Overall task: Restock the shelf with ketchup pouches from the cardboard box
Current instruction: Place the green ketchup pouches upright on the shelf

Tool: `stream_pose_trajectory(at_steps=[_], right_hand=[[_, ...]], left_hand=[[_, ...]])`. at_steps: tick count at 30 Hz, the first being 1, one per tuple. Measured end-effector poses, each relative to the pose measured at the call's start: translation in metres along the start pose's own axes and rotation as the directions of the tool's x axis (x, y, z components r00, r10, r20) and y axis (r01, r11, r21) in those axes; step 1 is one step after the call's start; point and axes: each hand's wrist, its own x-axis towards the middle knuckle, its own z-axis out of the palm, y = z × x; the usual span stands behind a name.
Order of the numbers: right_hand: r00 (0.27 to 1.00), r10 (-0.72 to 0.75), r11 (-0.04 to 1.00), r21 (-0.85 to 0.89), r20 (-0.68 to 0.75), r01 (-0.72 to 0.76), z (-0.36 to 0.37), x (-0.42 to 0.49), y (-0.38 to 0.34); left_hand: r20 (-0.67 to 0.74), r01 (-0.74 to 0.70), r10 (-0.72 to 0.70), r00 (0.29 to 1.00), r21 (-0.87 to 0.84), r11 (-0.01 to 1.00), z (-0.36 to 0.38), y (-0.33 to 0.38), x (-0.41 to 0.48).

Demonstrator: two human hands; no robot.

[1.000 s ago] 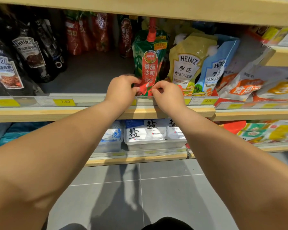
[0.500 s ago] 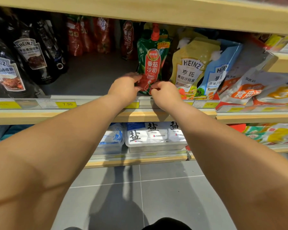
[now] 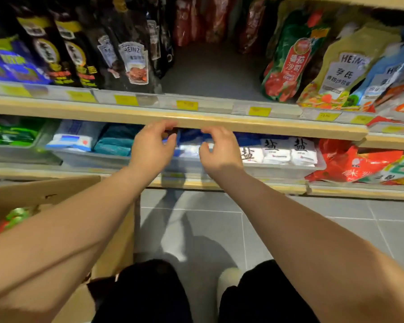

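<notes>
We record one ketchup pouch, green with a red label and red cap, standing tilted on the shelf and leaning against a yellow Heinz salad dressing pouch on its right. A blue Heinz pouch stands further right. A row of black Heinz pouches stands to the left, well apart from it, and red pouches sit at the back. Yellow price tags line the front rail. The left hand and right hand hang near each other just below the shelf's wooden edge. Each grip is loose, fingers curved and apart, holding nothing. Behind them, on the lower tier, are salt packets in a clear tray. The cardboard box stands open at lower left beside the left forearm, with blurred green and red packs inside. The floor is grey tile.
</notes>
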Motion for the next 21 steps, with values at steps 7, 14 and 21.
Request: stream_pose_trajectory(at_steps=[7,14,21], right_hand=[[0.982,-0.028,0.997,0.07,0.185,0.015,0.112,-0.066,-0.083],[0.892,0.046,0.991,0.09,0.449,-0.097,0.218,-0.109,-0.137],[0.692,0.228,0.93,0.057,0.685,-0.362,0.304,-0.147,-0.152]], left_hand=[[0.078,0.161,-0.168,0.983,0.088,0.983,-0.082,-0.124,-0.079],[0.097,0.386,-0.407,0.908,0.185,0.904,-0.135,-0.244,-0.15],[0.245,0.671,-0.728,0.64,0.284,0.685,-0.13,-0.322,-0.197]])
